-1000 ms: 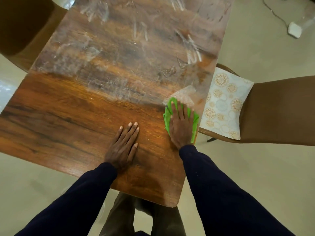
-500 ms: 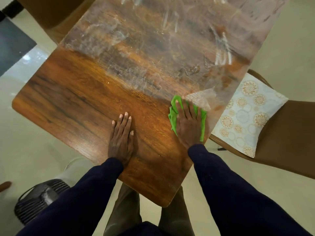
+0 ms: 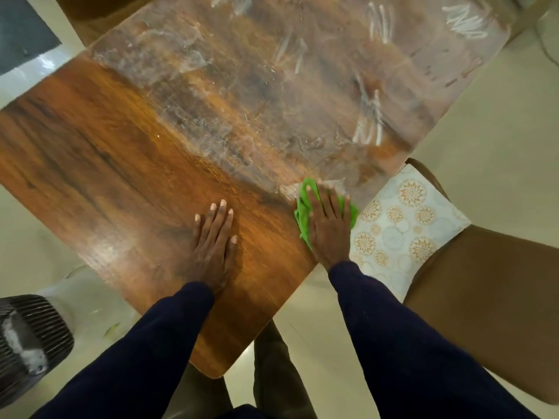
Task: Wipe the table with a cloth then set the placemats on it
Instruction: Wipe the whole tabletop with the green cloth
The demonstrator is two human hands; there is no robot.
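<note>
A green cloth (image 3: 302,216) lies on the wooden table (image 3: 121,164) near its right edge. My right hand (image 3: 328,225) presses flat on the cloth with straight fingers. Flat on the bare wood to the left of it rests my left hand (image 3: 213,243), fingers straight and together. The far half of the table carries whitish smears and streaks (image 3: 272,86); the near half looks glossy. A patterned placemat (image 3: 402,225), white with orange and blue circles, lies on the seat of the brown chair (image 3: 490,297) to the right.
Another brown chair (image 3: 90,13) stands at the table's far left corner. A black ribbed fan or heater (image 3: 27,343) sits on the floor at lower left. A dark mat (image 3: 21,34) lies on the floor at top left. My legs show below the table's near corner.
Both hands stay flat in about the same spots on the table, the right still on the cloth. The view has shifted, bringing more of the smeared far half and the floor fan into sight.
</note>
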